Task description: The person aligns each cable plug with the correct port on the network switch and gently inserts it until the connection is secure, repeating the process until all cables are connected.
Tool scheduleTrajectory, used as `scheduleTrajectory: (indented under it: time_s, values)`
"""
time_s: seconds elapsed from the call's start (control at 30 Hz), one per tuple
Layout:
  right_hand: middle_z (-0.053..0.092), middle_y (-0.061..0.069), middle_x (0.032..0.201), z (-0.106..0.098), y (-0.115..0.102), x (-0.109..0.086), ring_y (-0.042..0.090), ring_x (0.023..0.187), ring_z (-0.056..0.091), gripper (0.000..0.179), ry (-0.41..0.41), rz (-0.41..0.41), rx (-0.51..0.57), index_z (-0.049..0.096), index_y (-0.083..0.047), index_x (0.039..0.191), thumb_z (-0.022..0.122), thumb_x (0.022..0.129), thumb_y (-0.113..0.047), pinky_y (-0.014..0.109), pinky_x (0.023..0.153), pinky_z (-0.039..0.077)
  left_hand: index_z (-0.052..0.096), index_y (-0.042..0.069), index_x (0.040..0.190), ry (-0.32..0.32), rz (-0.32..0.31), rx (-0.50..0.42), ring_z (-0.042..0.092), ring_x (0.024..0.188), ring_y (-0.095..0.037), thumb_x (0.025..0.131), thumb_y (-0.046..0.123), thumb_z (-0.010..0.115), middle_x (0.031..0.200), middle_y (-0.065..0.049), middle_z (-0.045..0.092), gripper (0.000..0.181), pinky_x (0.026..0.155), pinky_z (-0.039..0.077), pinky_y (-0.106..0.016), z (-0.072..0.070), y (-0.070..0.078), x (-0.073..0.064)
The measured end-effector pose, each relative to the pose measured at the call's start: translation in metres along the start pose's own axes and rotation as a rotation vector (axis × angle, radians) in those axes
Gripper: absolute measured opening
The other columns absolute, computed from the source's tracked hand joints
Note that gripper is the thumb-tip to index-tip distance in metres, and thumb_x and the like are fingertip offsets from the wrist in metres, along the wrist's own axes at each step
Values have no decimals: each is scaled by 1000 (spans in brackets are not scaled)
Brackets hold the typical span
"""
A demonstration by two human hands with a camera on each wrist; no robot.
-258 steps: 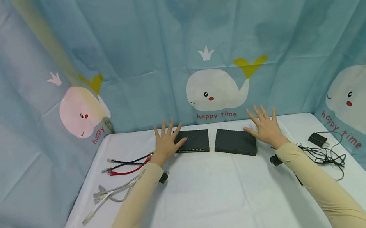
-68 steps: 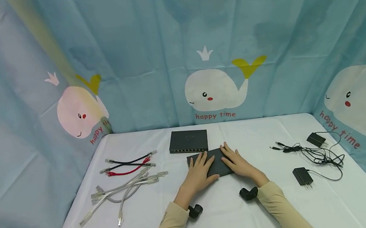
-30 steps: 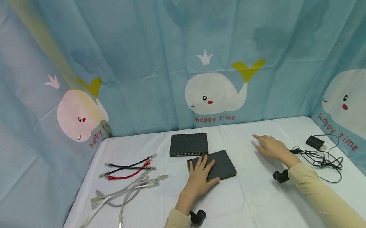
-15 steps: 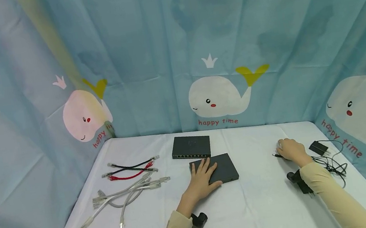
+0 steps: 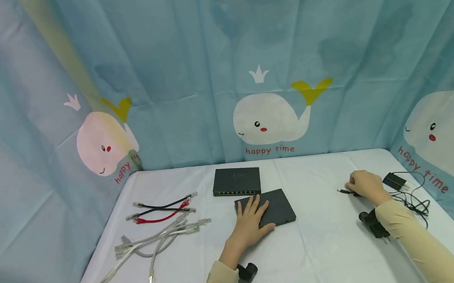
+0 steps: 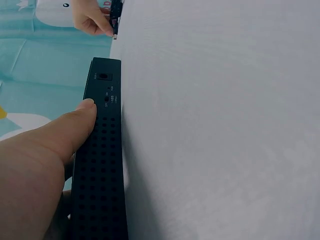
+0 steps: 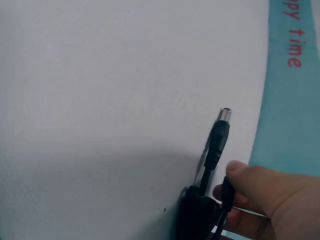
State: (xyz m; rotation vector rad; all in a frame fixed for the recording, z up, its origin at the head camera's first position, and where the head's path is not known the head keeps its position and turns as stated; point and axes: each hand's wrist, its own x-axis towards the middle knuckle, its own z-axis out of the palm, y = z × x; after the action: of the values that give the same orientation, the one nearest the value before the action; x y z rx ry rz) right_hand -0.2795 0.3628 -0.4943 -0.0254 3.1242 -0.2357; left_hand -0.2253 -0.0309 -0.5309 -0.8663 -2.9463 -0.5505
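The grip of the right hand [image 5: 364,184] is narrow, thumb and fingers pinching a black cable plug [image 7: 228,194] at the right side of the white bench [image 5: 306,257]. Just beside it, a second plug [image 7: 217,137] with a metal tip points out past the fingers. The grip of the left hand [image 5: 246,229] is wide, its fingers spread across the top of the near black box [image 5: 280,207] and its thumb at the box's near edge; that side has rows of vent holes and a round socket [image 6: 104,76]. The far black box [image 5: 236,180], with a row of ports, lies just behind; whether the two touch I cannot tell. Beyond the right hand are tangled black cords [image 5: 414,205] and an upper adapter [image 5: 394,181], while a lower adapter [image 5: 380,230] lies by that wrist. On the left, black cables [image 5: 159,206] cross a red cable [image 5: 157,219], with grey-white cables [image 5: 154,243] nearer the person. Behind hangs a blue whale-print curtain [image 5: 188,118].
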Motion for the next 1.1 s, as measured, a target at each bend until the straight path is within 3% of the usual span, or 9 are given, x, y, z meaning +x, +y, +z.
scheduleTrajectory:
  time_s: [0.37,0.57,0.87,1.1]
  values:
    - [64,15,81,-22,1,1,19,56,52,28,81,15,97,62,-1,99,51,96,-27,32,45,38,30,18,146,-5,7,16,13,141,-33,90,56,47,154,-13,18,70,109,7,-61,-5,3,1]
    - [62,17,78,-41,1,-3,19,52,49,33,147,9,129,59,1,103,48,97,-30,31,42,37,30,18,146,-4,3,13,13,141,-33,90,56,47,154,-13,18,70,109,6,-61,-6,4,1]
    - [57,12,69,-42,27,0,19,50,44,60,223,41,264,57,1,103,43,92,-56,35,43,36,31,18,146,-7,-2,19,14,141,-32,90,56,48,153,-13,19,70,110,6,-60,-4,3,1]
    - [60,14,69,-72,5,-26,18,48,49,47,255,16,336,57,5,102,44,97,-39,31,42,37,30,19,146,-4,-6,18,14,141,-33,89,56,48,153,-13,19,70,110,6,-60,-2,2,1]
